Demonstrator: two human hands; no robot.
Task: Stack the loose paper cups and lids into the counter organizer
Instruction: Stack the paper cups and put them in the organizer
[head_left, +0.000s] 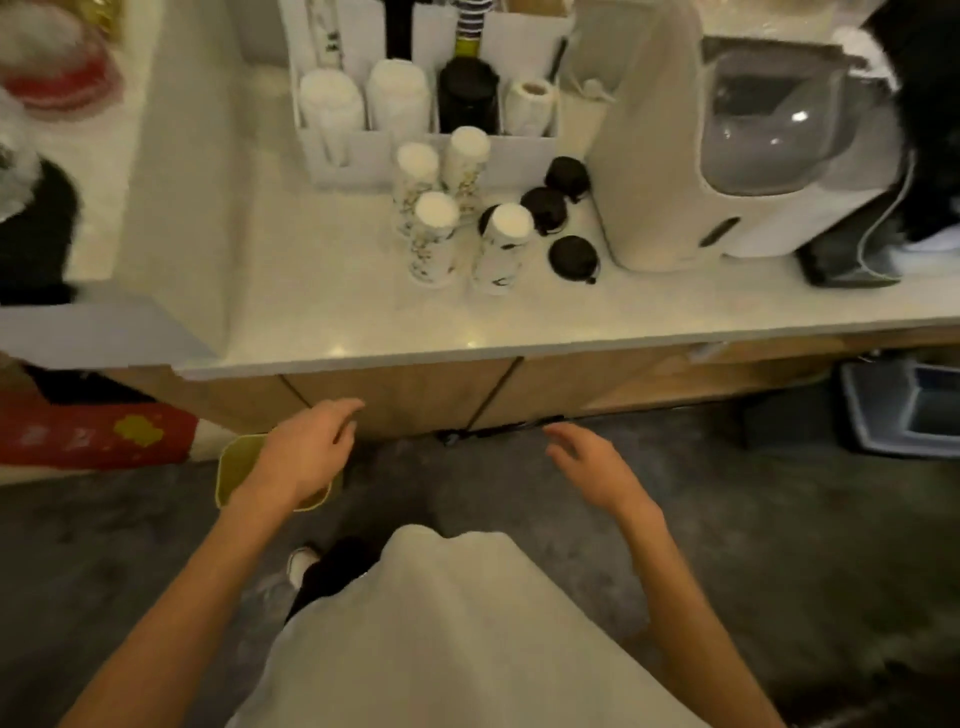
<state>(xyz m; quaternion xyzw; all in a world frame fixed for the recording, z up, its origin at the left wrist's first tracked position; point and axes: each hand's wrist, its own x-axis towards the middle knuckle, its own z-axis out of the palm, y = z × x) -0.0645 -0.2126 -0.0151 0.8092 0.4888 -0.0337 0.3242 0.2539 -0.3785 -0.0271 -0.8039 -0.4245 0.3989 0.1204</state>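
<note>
Below the bench (322, 291) edge, both bare forearms reach forward from the bottom of the frame, palms down. The left hand (301, 452) hangs lower centre-left with fingers loosely spread, its grip open and holding nothing; the right hand (592, 467) mirrors it at lower centre-right, fingers fanned, also empty. Neither touches the bench.

Upper centre, four paper cup stacks (447, 213) stand upside down on the pale glossy bench, long axes upright, flat white bases up, sides printed with small patterns. Just right of them lie four round black lids (558, 218), matte, scattered flat or slightly tilted. Behind, at the top centre, the white compartmented organizer (363, 150) holds white cup stacks, a black stack and a paper-wrapped roll. A beige appliance (654, 156) stands to the right.
</note>
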